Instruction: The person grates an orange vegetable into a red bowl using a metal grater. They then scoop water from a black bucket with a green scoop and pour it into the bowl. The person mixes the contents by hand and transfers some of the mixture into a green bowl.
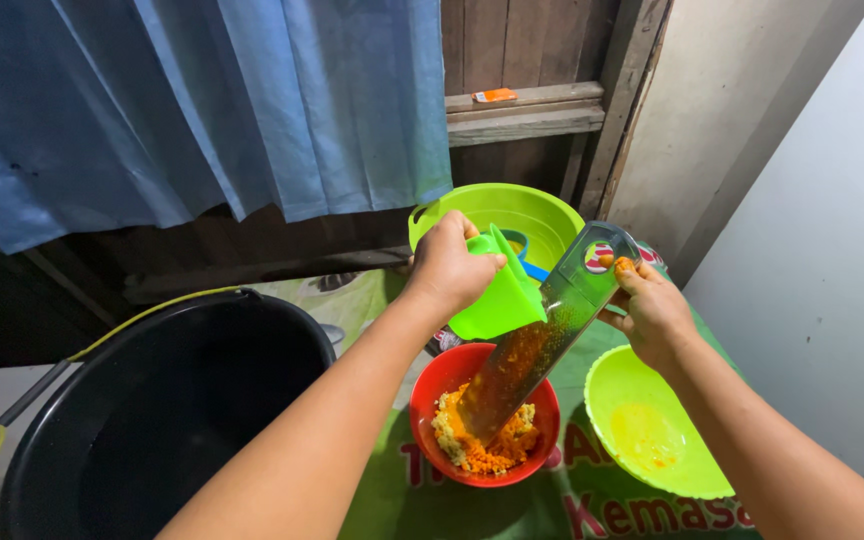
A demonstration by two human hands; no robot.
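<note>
My left hand (447, 268) holds a bright green plastic scoop (502, 295), tipped against a long flat grater (542, 345). My right hand (652, 312) grips the grater's top end, its fingertips stained orange. The grater slants down into a red bowl (432, 385) that holds a heap of orange and pale grated pulp (482, 445). The grater's lower face is coated with orange shreds.
A small green bowl (657, 430) with orange smears sits right of the red bowl. A larger green basin (532, 215) stands behind. A black bucket (152, 410) with a yellow cord is at the left. A green printed cloth (572, 500) covers the surface. Blue curtain and wooden wall behind.
</note>
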